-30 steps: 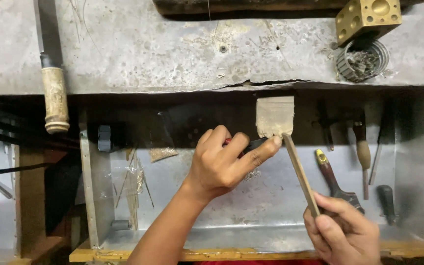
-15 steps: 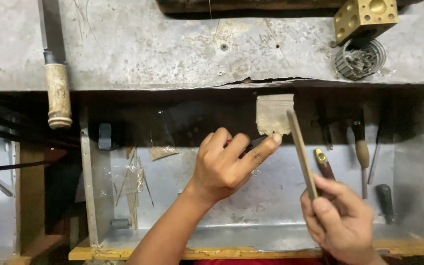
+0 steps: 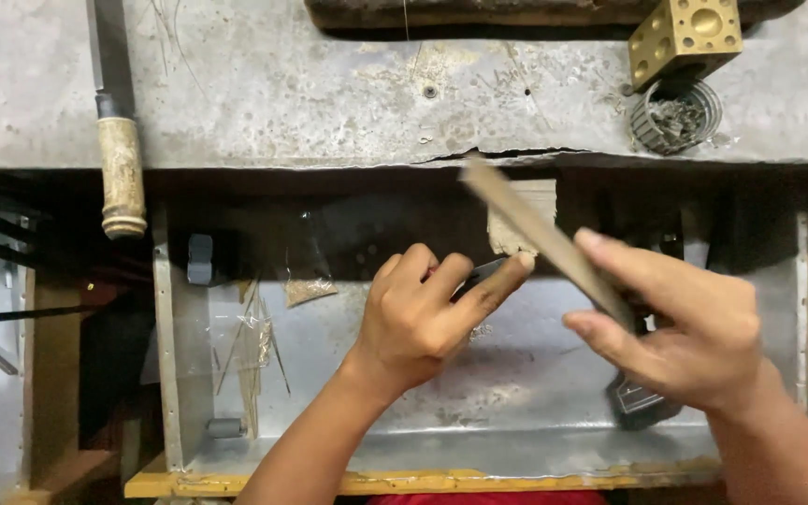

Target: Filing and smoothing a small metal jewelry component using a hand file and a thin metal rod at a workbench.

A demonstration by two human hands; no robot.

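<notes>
Head view: your left hand [image 3: 423, 323] pinched a small dark piece [image 3: 481, 273] against the peg; right hand [image 3: 680, 332] gripped the flat file [image 3: 540, 234] — a slip could've scraped your fingertip [image 3: 514, 269]

Open drawer [image 3: 180, 393] floor left of both hands lies mostly bare.

A small clear plastic bag [image 3: 309, 281] lies in the metal tray [image 3: 516, 449], towards its far left, with tan material showing through its lower part. Just nearer and further left, a crumpled strip of clear wrapping [image 3: 252, 351] holds thin straw-coloured sticks. Both are left of the hands and apart from them. No labels, signs or screens show.
</notes>
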